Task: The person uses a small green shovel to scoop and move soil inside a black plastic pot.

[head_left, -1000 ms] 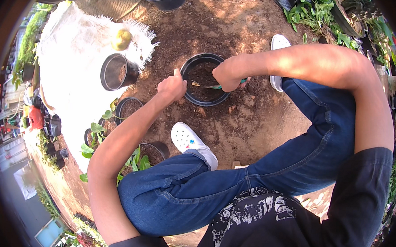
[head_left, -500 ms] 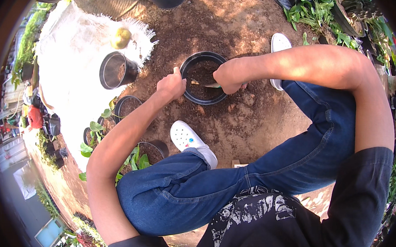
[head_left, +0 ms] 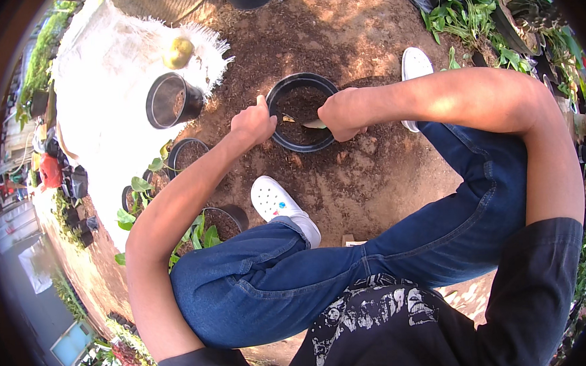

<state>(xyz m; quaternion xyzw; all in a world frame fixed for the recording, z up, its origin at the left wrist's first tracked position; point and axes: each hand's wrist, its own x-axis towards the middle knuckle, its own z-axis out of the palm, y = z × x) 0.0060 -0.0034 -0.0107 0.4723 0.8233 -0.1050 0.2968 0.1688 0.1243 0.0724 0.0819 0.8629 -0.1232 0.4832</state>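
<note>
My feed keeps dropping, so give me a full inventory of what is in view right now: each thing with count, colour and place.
Big pot: 1, black, part filled with soil, centre, between the hands.
Trowel: 1, pale blade, inside the big pot, in the right hand's grip.
Empty pot: 1, black, on the white cloth, upper left.
Planted pots: several, black with green leaves, left of the left arm.
Round fruit: 1, yellow-green, on the cloth's frayed edge.
White cloth: 1, upper left.
Soil ground: brown, centre.
Green plants: a clump, upper right.
Shoes: 2, white, one below the big pot, one to its right.
Left hand: on the big pot's left rim.
Right hand: closed on the trowel.
</note>
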